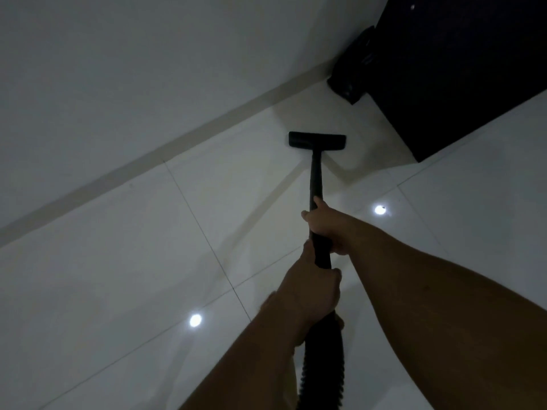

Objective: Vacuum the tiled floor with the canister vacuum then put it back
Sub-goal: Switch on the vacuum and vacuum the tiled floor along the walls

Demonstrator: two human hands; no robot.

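Both hands grip the black vacuum wand (313,184), the right hand (325,224) ahead of the left hand (310,294). Its floor head (317,141) rests on the tiled floor (118,261) near the wall (148,69). Vacuuming looks underway; putting the vacuum back remains.

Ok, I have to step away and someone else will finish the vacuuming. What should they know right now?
Right hand: grips the black wand, further forward.
Left hand: grips the wand's lower end, where the ribbed hose joins.
Floor head: on the white tiled floor, near the skirting, close to a dark cabinet in the corner.
Done: cannot tell how much floor is covered.
Left: finish the floor, then put the vacuum back. The canister is out of view.
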